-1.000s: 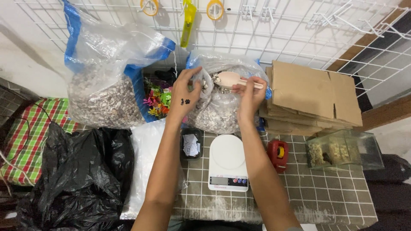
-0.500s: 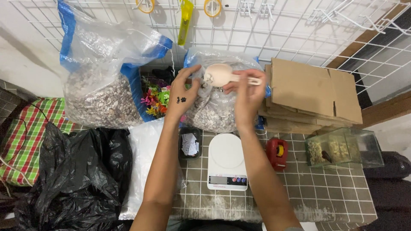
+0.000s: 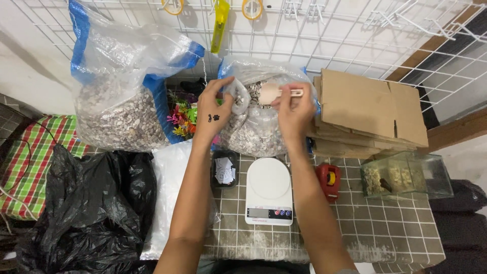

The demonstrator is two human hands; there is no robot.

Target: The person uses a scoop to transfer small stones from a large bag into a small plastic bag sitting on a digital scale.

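Note:
My left hand (image 3: 215, 109) grips the edge of a clear plastic bag of pale pebbles (image 3: 258, 129) and holds its mouth apart. My right hand (image 3: 293, 109) holds a small pale scoop (image 3: 271, 93) by its handle, just above the bag's opening. Both hands are at the back of the tiled table (image 3: 390, 223), above a white digital scale (image 3: 269, 190) with nothing on it.
A bigger blue-edged bag of pebbles (image 3: 122, 109) leans at the back left, with colourful plastic plants (image 3: 182, 116) beside it. Flattened cardboard (image 3: 370, 109), a red tape measure (image 3: 328, 180), a small glass tank (image 3: 406, 175), a black tray (image 3: 224, 170), black rubbish bags (image 3: 81, 208) and a wire grid wall (image 3: 345, 30) surround the scale.
The scoop has shifted slightly left over the bag's mouth, and my left hand has pulled the bag's edge up and open. The arms have hardly moved otherwise.

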